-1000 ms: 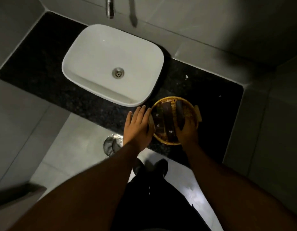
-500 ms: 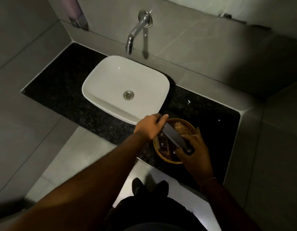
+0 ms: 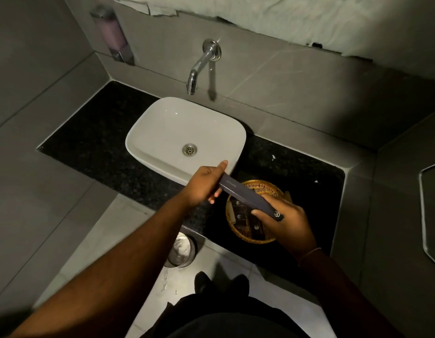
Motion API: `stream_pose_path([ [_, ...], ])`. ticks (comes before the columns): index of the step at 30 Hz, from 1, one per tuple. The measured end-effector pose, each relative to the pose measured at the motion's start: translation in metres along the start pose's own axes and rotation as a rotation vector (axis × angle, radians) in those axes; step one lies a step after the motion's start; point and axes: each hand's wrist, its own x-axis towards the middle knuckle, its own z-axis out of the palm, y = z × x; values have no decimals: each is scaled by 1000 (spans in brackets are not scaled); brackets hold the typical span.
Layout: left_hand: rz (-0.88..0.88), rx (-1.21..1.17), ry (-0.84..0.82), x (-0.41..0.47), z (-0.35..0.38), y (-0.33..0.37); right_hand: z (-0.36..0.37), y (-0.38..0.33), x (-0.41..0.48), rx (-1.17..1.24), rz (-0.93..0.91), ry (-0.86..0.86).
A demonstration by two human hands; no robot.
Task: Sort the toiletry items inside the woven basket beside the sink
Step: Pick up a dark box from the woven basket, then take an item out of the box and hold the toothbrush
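A round woven basket [image 3: 256,185] sits on the black counter just right of the white sink [image 3: 172,128]. Several small dark toiletry boxes [image 3: 245,219] with gold logos lie inside it. Both hands hold a long, slim dark box [image 3: 248,197] above the basket's left half. My left hand [image 3: 204,185] grips its far end near the sink's front corner. My right hand [image 3: 284,219] grips the near end, where a logo shows, and covers the basket's right side.
A chrome wall tap [image 3: 199,67] juts over the sink. A soap dispenser [image 3: 112,36] hangs on the left wall. A steel bin [image 3: 180,250] stands on the floor under the counter edge. The black granite counter [image 3: 89,132] stretches left and right of the sink.
The long dark box has come up out of the basket, held at both ends. A second ago my left hand was flat on the counter beside the basket. The view has tilted upward.
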Motion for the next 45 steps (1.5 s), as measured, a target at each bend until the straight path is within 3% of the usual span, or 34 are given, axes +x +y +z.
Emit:
stream_pose_path([
  [4,-34,293,139,-1,1,-3,3,-4,-5,-83,-58,2],
  [9,-122,299,174,-5,-2,-9,8,-4,-11,-212,-96,23],
  [12,-80,446,266,-6,-2,-11,13,-4,-16,-235,-56,25],
  [14,44,344,317,-5,4,-13,20,-7,-20,-156,4,85],
  [17,232,-52,317,-7,21,-10,26,-12,-19,32,164,202],
  [19,136,-265,259,-13,37,-3,31,-17,-15,108,221,237],
  [21,-103,-469,127,-20,53,3,40,-27,-11,192,208,257],
  [23,-131,-503,37,-25,67,9,46,-39,-8,248,172,255],
  [28,80,-94,127,-31,64,43,15,-52,3,488,272,305],
  [31,44,112,-244,-43,50,67,-7,-54,21,654,455,294],
  [33,-17,372,-441,-51,46,80,-19,-50,37,767,552,91],
  [35,-59,512,-494,-55,45,90,-26,-44,48,878,591,-93],
  [36,-78,511,-501,-56,45,92,-25,-38,51,894,604,-108],
  [41,-242,184,-476,-63,27,104,-1,0,49,1052,877,37],
  [45,-118,-185,-530,-71,16,100,22,21,38,1327,1089,16],
])
